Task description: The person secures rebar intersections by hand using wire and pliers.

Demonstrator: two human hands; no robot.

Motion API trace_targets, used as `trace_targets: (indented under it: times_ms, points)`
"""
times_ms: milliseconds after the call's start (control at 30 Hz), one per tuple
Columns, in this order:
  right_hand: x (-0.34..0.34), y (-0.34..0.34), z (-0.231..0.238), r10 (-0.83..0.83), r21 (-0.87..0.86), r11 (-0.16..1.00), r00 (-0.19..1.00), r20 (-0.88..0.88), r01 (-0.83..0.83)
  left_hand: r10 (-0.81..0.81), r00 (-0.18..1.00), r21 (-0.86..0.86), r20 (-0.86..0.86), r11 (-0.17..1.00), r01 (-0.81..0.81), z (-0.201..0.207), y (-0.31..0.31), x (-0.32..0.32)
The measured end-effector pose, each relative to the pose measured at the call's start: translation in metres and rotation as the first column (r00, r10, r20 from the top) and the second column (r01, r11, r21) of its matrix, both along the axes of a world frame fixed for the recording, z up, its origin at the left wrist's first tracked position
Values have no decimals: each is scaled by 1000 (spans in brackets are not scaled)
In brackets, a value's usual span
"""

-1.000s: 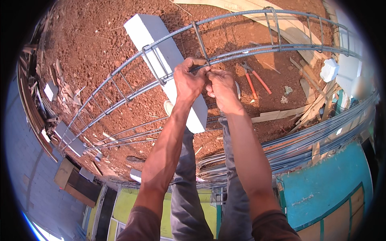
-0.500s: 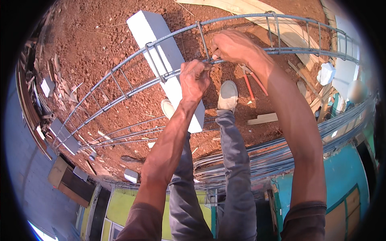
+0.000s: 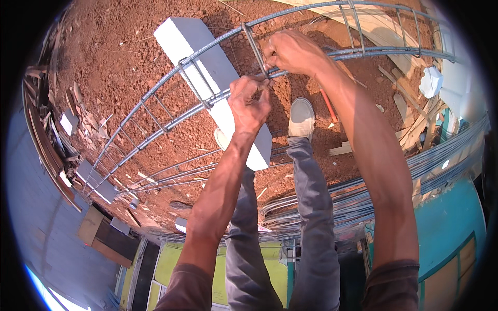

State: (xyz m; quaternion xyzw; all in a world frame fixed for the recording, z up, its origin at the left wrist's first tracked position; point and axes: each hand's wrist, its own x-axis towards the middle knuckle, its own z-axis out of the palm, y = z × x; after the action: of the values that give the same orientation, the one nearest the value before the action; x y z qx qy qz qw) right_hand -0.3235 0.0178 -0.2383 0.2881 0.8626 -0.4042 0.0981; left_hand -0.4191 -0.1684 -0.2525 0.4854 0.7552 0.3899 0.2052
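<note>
A long rebar cage (image 3: 155, 132) spans the view, its steel bars joined by square stirrups. One stirrup (image 3: 252, 49) stands between my two hands. My left hand (image 3: 250, 103) is closed with its fingertips at that stirrup's lower corner, against the near bars. Just beyond and to the right, my right hand (image 3: 293, 52) is closed in a pinch beside the same corner. Whatever sits in the fingers of either hand is too small or hidden to name. Under the cage lies a white block (image 3: 199, 44). A red-handled tool (image 3: 328, 106) rests on the soil, partly hidden by my right forearm.
Bundled steel rods (image 3: 342, 207) lie behind my feet. Wooden boards (image 3: 384, 39) are at the far right, and a white chunk (image 3: 431, 82) sits near them. Scrap wood (image 3: 85, 116) litters the left. My shoe (image 3: 302, 116) stands on reddish soil.
The view has shifted slightly, so the ground things sit a little further right. My right hand has moved slightly left, nearer the stirrup; my right forearm covers more of the red-handled tool.
</note>
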Motion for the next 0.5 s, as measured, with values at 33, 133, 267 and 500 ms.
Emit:
trace_targets:
  times_ms: [33,133,267,500]
  points:
    - [-4,5,1,55,-20,998,995,82,-53,-10,1000,-2,0,1000,10,0,1,1]
    - [-8,20,-2,164,-156,979,959,232,-129,8,1000,11,9,1000,-8,-2,5,5]
    - [-1,-2,5,35,50,998,974,222,-47,40,999,-128,14,991,-38,1,3,7]
    - [82,-135,-10,-157,455,870,981,-114,192,7,1000,-160,26,987,-3,2,4,4]
